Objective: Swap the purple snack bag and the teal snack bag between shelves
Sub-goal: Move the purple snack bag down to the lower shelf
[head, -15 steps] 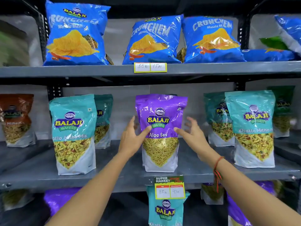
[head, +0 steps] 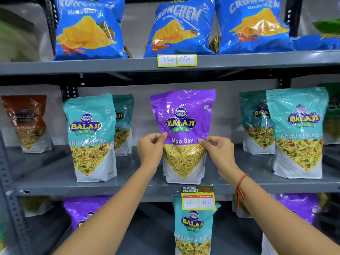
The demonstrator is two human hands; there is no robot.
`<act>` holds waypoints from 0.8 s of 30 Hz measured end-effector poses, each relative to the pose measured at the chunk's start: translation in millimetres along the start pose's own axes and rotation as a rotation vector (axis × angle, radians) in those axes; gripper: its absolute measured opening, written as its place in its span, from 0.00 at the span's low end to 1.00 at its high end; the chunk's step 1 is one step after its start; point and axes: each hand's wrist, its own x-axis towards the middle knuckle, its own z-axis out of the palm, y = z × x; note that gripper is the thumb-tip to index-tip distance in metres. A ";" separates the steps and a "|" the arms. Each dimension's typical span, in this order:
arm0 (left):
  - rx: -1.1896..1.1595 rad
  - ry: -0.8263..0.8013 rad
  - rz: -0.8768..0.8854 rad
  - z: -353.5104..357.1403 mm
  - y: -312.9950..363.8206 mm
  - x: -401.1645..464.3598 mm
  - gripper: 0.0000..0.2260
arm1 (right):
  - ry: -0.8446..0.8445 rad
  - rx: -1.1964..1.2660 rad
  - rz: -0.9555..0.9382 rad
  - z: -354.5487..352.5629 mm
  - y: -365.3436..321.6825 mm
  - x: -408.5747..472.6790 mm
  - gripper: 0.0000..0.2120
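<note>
The purple snack bag (head: 183,133), a Balaji Wafers "Aloo Sev" pouch, stands upright at the middle of the middle shelf (head: 55,184), and both hands are on it: the left hand (head: 151,150) pinches its left edge and the right hand (head: 218,151) pinches its right edge, fingers (head: 162,135) closed narrowly on the film at about label height. The teal snack bag (head: 193,229) it should trade places with stands directly below on the lower shelf, partly covered by a hanging price tag (head: 198,197). The main risk, as I judge it, is the grip itself: thin pinches on glossy film could slip once the pouch's weight comes off the shelf, letting it sag or drop onto the teal pouch below. Lifting it forward could also catch that hanging tag, and the neighbouring Khatta Mitha Mix pouch (head: 91,137) to the left stands near enough to be nudged over by an elbow or a tilted bag. Readable writing: "BALAJI WAFERS" and "Aloo Sev" on the purple pouch; "Khatta Mitha Mix" on the teal ones; "CRUNCHEM Masala Masti" on the blue chip bags (head: 176,28) above; a yellow-bordered shelf label (head: 177,60) reading about "50 Rs" and "15 Rs"; and the "SUPER MARKET" tag with handwritten "85" and "43".
</note>
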 end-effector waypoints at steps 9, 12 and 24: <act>-0.009 0.180 0.260 -86.7 22.2 -85.1 0.11 | -0.136 0.297 0.064 26.0 -31.0 -90.2 0.13; 0.030 0.216 0.203 -120.3 -3.3 -126.1 0.06 | -0.245 0.358 0.130 38.5 -7.7 -133.0 0.18; 0.429 0.089 -0.145 -176.3 -173.2 -223.8 0.12 | -0.370 0.013 0.404 98.7 149.8 -232.3 0.13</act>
